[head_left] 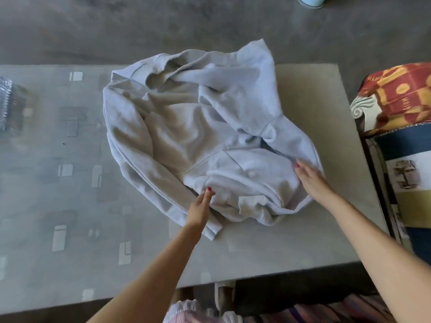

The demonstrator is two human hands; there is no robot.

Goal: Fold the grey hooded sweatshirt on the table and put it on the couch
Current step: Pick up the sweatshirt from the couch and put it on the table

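Observation:
The grey hooded sweatshirt [200, 136] lies crumpled in a loose heap on the table [70, 183], with one sleeve trailing toward the near edge. My left hand [200, 209] rests on the near side of the heap, fingers together and pinching a fold of cloth. My right hand [311, 179] lies on the sweatshirt's right edge with its fingertips curled into the fabric. The couch cannot be made out for certain.
A glass-topped patterned table fills the view. A shiny clear object [10, 106] sits at its left edge. A red and yellow cushion [396, 94] and striped fabric [408, 159] stand at the right. A pale blue object [311, 1] is on the floor beyond.

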